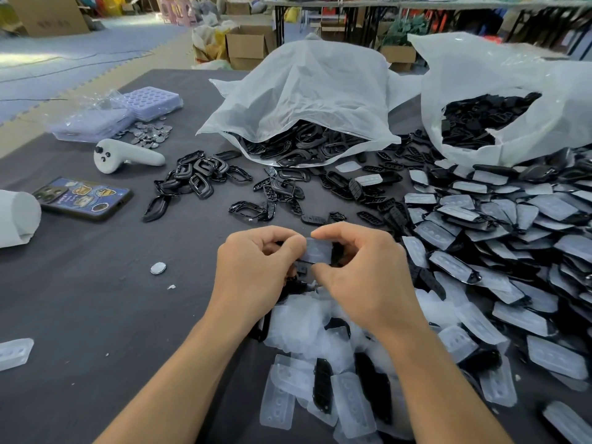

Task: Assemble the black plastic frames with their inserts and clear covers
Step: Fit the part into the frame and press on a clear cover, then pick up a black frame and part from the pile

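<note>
My left hand [256, 267] and my right hand [362, 267] meet over the dark table [96, 299], both pinching one small piece: a black frame [301, 269] with a clear cover [317, 250] on top. Most of the frame is hidden by my fingers. Loose clear covers [304, 328] and black inserts [322, 384] lie just below my hands. Loose black frames [200, 176] are scattered farther back. A big heap of covered pieces [499, 251] fills the right side.
Two white bags of black parts stand at the back, one in the middle [307, 91] and one at the right [499, 97]. On the left lie a phone [85, 197], a white controller [125, 155], metal discs [150, 134], clear trays [150, 99] and a single disc [158, 268].
</note>
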`<action>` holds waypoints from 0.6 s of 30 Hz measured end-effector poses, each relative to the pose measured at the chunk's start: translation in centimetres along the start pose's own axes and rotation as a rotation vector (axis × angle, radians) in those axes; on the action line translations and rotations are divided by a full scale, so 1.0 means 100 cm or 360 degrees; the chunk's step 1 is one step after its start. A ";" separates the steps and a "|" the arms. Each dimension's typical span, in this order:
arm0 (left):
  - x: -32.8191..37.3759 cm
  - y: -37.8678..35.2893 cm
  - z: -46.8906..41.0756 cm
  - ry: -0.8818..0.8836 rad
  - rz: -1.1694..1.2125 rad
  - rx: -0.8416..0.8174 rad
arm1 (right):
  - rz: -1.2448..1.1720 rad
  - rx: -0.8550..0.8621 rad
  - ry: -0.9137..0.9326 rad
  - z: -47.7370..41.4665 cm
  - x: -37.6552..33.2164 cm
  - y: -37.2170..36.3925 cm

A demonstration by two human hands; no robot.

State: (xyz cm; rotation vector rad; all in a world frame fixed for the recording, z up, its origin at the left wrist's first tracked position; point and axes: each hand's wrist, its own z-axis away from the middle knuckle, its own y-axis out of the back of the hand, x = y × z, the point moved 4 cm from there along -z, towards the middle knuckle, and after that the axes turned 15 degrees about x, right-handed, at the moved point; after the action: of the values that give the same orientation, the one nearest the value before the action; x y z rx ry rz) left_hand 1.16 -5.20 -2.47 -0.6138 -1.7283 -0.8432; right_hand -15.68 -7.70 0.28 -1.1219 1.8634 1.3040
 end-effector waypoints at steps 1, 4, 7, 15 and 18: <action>-0.001 0.001 -0.001 -0.0016 -0.0023 0.0025 | 0.0051 0.0016 -0.0002 -0.004 0.003 0.005; -0.002 0.005 -0.005 -0.0068 -0.0129 0.0126 | 0.0270 0.0156 -0.0103 -0.026 0.020 0.031; -0.002 0.010 -0.011 -0.0180 -0.0386 0.0271 | 0.0556 0.0580 -0.0308 -0.046 0.037 0.071; -0.010 0.015 -0.058 -0.0252 -0.0702 0.0427 | 0.0568 0.0246 0.0053 -0.043 0.004 0.002; -0.018 0.014 -0.076 -0.0360 -0.0915 0.0268 | 0.0777 -0.0108 0.0127 -0.057 0.000 -0.035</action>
State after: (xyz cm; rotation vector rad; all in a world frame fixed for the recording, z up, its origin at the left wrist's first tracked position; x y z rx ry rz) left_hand 7.23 -10.35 -2.45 -0.0905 -2.2036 -1.0312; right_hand -12.63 -13.57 0.73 -0.7827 2.2592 1.6126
